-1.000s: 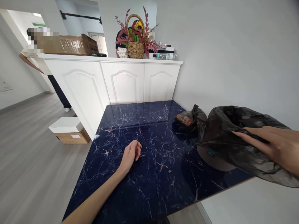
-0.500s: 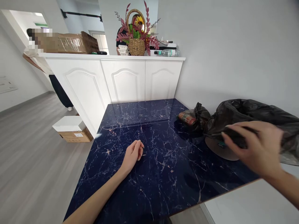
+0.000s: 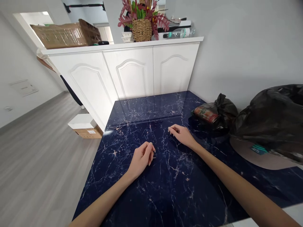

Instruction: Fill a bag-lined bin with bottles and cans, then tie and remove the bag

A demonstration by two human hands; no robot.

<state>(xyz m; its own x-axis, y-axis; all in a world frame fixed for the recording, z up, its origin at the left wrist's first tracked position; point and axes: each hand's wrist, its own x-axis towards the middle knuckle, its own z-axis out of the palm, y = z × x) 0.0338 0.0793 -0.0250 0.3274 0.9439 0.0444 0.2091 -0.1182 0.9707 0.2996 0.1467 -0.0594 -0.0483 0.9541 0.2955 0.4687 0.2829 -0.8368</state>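
My left hand rests on the dark blue marble-patterned table, its fingers loosely curled in and the thumb lying against them. Nothing shows in it. To its right and a little farther away, my right hand is above or on the same tabletop, also curled, with thumb and fingertips close together. No object is visible in that grip. The thing nearest to my right hand is a tied black plastic bag with a red printed package seen through it.
At the right, a large black plastic bag covers part of a round brownish base. White cabinets stand behind the table, carrying a flower basket, a bottle and a cardboard box. Another box lies on the floor, left.
My right hand has moved left from in front of the large black bag to the middle of the table, and its fingers have curled in. The view has shifted; my left hand stays curled.
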